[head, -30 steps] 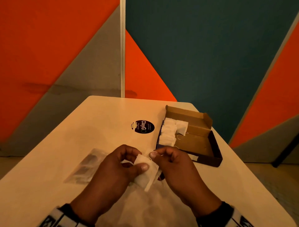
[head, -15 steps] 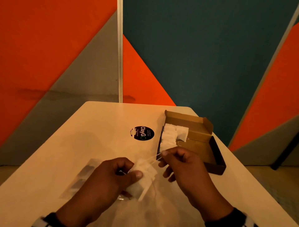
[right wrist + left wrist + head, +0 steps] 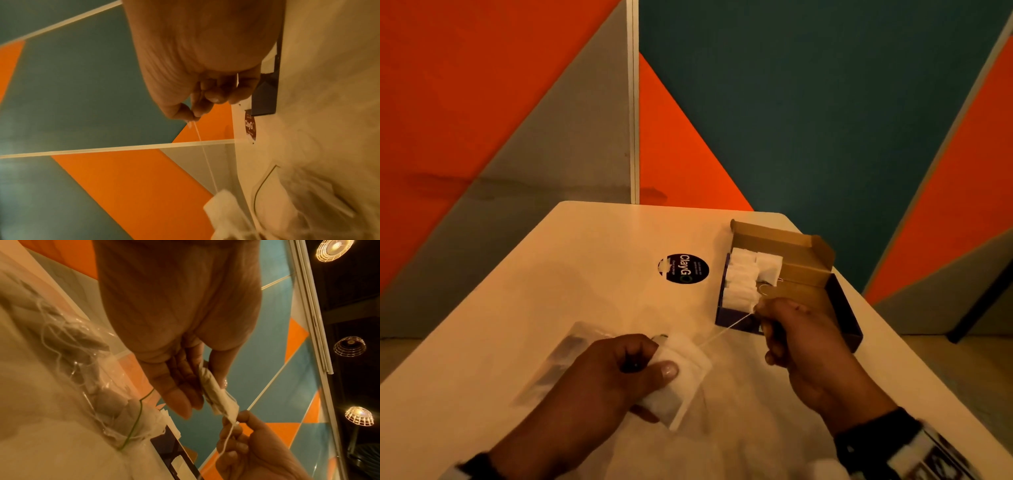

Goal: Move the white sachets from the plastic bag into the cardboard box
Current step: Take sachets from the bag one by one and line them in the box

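Note:
My left hand (image 3: 654,371) grips a white sachet (image 3: 683,377) between thumb and fingers above the table's near middle; the left wrist view shows the sachet (image 3: 218,395) held edge-on. A thin string (image 3: 726,330) runs taut from it up to my right hand (image 3: 760,310), which pinches the string's end (image 3: 192,121) near the box's front left corner. The open cardboard box (image 3: 804,291) lies at the right, with several white sachets (image 3: 744,277) stacked along its left side. The clear plastic bag (image 3: 558,363) lies flat behind my left hand; more sachets show inside the bag (image 3: 86,369).
A round black sticker (image 3: 683,269) sits on the white table (image 3: 551,274) left of the box. Orange, grey and teal wall panels stand behind the table. The box's lid flap (image 3: 784,236) stands up at its far end.
My hands have drawn apart: the right hand moved right and toward the box, pulling the sachet's string out taut, while the left hand kept hold of the sachet.

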`<action>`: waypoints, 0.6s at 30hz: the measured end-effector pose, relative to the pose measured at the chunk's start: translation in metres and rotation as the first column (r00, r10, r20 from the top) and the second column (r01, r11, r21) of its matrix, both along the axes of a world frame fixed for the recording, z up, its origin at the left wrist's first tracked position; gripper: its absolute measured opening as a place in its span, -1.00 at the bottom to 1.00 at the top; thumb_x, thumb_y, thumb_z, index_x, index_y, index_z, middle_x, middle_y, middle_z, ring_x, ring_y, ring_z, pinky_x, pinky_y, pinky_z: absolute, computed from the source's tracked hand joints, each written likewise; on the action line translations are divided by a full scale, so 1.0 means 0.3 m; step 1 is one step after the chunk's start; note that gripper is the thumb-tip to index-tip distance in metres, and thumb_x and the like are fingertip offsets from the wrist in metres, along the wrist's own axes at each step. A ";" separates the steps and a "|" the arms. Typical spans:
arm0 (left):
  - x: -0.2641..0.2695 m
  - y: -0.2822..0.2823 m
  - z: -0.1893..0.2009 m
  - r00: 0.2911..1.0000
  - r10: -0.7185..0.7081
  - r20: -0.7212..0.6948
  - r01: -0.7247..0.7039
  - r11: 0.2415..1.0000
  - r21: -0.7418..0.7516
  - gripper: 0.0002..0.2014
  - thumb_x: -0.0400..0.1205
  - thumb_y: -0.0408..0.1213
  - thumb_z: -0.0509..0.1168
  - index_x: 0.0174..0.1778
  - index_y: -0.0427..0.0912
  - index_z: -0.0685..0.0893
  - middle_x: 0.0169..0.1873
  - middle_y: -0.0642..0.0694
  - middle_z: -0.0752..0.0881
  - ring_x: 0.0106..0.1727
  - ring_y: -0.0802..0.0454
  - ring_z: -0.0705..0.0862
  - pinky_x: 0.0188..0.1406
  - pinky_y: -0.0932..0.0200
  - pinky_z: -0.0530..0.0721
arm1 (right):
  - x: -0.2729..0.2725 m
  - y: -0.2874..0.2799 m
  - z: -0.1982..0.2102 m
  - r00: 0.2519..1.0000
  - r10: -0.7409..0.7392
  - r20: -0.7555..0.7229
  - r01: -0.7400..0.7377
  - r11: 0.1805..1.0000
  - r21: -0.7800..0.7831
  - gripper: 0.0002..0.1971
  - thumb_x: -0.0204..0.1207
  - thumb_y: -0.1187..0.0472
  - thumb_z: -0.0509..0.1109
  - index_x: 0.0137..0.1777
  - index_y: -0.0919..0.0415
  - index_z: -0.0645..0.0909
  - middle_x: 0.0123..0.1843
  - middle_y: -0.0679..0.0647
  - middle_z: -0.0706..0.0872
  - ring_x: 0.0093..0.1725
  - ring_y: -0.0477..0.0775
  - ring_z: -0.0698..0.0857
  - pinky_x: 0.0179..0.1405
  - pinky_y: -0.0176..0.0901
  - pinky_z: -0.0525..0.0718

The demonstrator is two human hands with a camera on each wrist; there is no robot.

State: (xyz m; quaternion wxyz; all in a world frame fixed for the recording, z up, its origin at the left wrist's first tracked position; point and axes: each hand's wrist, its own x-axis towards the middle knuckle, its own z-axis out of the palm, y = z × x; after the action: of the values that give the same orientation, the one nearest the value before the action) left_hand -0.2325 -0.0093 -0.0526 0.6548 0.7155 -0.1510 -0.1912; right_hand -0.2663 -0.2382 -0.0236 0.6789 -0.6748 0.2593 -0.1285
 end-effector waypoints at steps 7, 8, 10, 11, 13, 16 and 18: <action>-0.006 0.019 -0.005 1.000 0.023 -0.010 -0.023 1.000 -0.004 -0.83 0.63 -0.31 0.39 -0.07 -0.35 0.82 -0.20 -0.29 0.86 -0.18 -0.17 0.85 -0.21 -0.05 0.83 | 0.008 -0.032 -0.043 0.980 -0.200 -0.010 0.200 0.979 0.046 -0.78 0.65 0.14 0.35 -0.23 0.16 0.64 -0.42 0.11 0.58 -0.39 0.09 0.50 -0.30 0.00 0.55; -0.005 0.016 -0.006 0.999 0.032 -0.006 -0.032 0.999 -0.005 -0.83 0.63 -0.32 0.39 -0.07 -0.39 0.79 -0.21 -0.31 0.85 -0.20 -0.17 0.84 -0.20 -0.09 0.84 | 0.005 -0.023 -0.045 0.984 -0.177 0.004 0.177 0.984 0.033 -0.78 0.65 0.15 0.34 -0.23 0.15 0.64 -0.44 0.09 0.59 -0.39 0.09 0.50 -0.30 0.00 0.55; -0.005 0.012 -0.011 0.999 0.035 0.004 -0.035 0.999 -0.006 -0.83 0.63 -0.34 0.41 -0.10 -0.42 0.76 -0.24 -0.33 0.84 -0.24 -0.15 0.83 -0.17 -0.13 0.85 | -0.001 0.007 -0.046 0.994 -0.101 0.036 0.102 0.995 -0.011 -0.74 0.63 0.17 0.35 -0.31 0.13 0.67 -0.49 0.07 0.61 -0.38 0.12 0.52 -0.28 0.03 0.58; -0.006 0.006 -0.013 1.000 0.026 0.008 -0.026 1.000 -0.002 -0.84 0.62 -0.34 0.42 -0.12 -0.41 0.76 -0.25 -0.32 0.84 -0.24 -0.15 0.83 -0.17 -0.12 0.85 | -0.004 0.022 -0.042 0.997 -0.053 0.048 0.055 0.998 -0.040 -0.71 0.62 0.18 0.36 -0.36 0.12 0.68 -0.51 0.07 0.61 -0.37 0.14 0.54 -0.26 0.05 0.60; -0.010 -0.008 -0.011 1.000 -0.005 0.012 0.005 1.000 0.010 -0.88 0.61 -0.34 0.43 -0.17 -0.33 0.79 -0.26 -0.28 0.84 -0.24 -0.15 0.83 -0.17 -0.07 0.84 | -0.010 0.051 -0.025 0.997 0.047 0.054 -0.042 0.996 -0.084 -0.69 0.61 0.19 0.37 -0.39 0.12 0.70 -0.50 0.07 0.63 -0.36 0.15 0.56 -0.24 0.06 0.62; -0.017 -0.027 -0.009 0.999 -0.029 0.041 0.028 0.999 0.018 -0.94 0.59 -0.38 0.46 -0.19 -0.20 0.81 -0.25 -0.22 0.85 -0.23 -0.12 0.82 -0.20 0.03 0.80 | -0.018 0.079 0.019 0.985 0.149 0.088 -0.138 0.983 -0.121 -0.71 0.61 0.24 0.38 -0.36 0.10 0.73 -0.48 0.06 0.65 -0.37 0.10 0.58 -0.29 0.01 0.62; -0.013 -0.041 -0.009 0.997 -0.031 0.064 0.029 0.999 0.034 -0.92 0.55 -0.37 0.51 -0.12 -0.10 0.81 -0.22 -0.17 0.86 -0.19 -0.09 0.84 -0.22 0.09 0.78 | -0.024 0.092 0.050 0.974 0.192 0.120 -0.171 0.971 -0.170 -0.72 0.61 0.24 0.39 -0.35 0.09 0.75 -0.47 0.05 0.68 -0.39 0.08 0.59 -0.30 -0.03 0.63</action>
State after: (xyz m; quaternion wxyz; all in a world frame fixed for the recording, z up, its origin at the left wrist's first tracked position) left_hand -0.2365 -0.0215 -0.0552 0.6347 0.7297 -0.1798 -0.1802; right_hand -0.2734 -0.2104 -0.0085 0.6479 -0.7374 0.1385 -0.1317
